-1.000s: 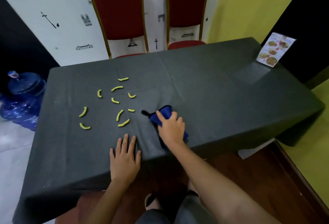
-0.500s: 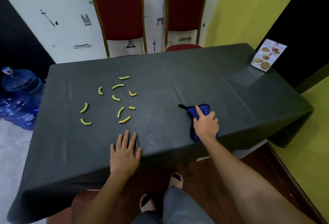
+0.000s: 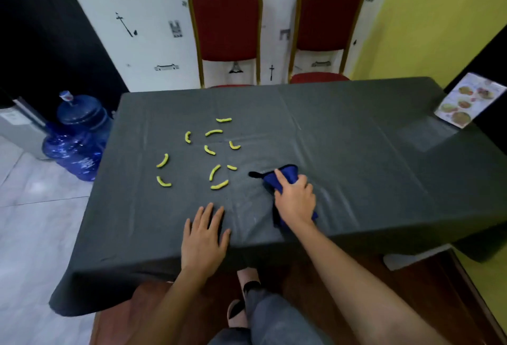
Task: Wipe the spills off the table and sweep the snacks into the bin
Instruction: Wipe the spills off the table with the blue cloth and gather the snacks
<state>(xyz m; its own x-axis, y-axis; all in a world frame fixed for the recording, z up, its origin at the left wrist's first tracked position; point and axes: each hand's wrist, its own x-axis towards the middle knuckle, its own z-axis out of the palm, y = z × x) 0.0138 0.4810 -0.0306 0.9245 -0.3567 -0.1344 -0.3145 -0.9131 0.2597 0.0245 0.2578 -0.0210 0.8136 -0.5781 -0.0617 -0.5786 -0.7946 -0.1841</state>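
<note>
Dim, soft-focus, wide-angle edge warping

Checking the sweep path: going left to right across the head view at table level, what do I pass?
Water bottle → snacks → left hand → blue cloth under the right hand → menu card.

Table (image 3: 343,136): rectangular, draped in a dark grey cloth with faint fold creases, its near edge hanging over the front. Snacks (image 3: 214,172): 10 small yellow curved puffs, lying loose and scattered apart on the left half of the tabletop, none touching another. Cloth (image 3: 284,178): blue, bunched, with a black loop or tab sticking out at its left end, lying on the table near the front edge just right of the snacks, partly covered from above.
</note>
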